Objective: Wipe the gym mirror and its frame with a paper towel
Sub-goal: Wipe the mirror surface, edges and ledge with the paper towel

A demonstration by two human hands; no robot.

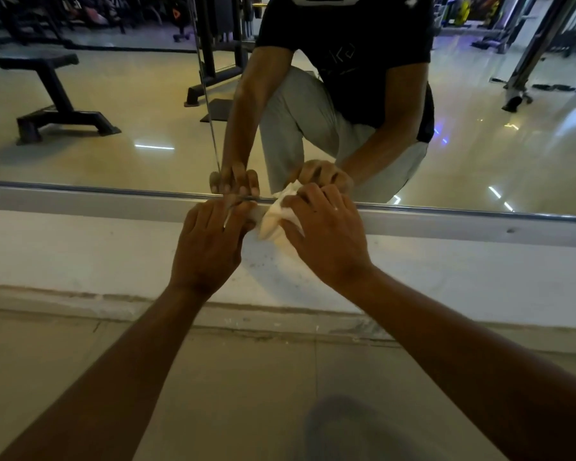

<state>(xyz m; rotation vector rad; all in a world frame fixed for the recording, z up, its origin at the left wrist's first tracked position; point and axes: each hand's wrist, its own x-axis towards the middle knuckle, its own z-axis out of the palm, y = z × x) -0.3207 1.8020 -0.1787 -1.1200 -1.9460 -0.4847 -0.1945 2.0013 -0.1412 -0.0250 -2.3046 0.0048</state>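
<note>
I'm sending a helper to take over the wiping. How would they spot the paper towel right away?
Find the mirror and follow its grey bottom frame to where two hands meet. The paper towel is the crumpled white wad under the right hand, pressed on the frame; the left hand beside it holds nothing.

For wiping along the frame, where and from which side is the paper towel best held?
Probably by its bunched middle, from above and from the right, much as the right hand grips it now. The paper towel is crumpled into a wad against the frame, its loose end hanging toward the left hand, so that end is free to wipe.
</note>
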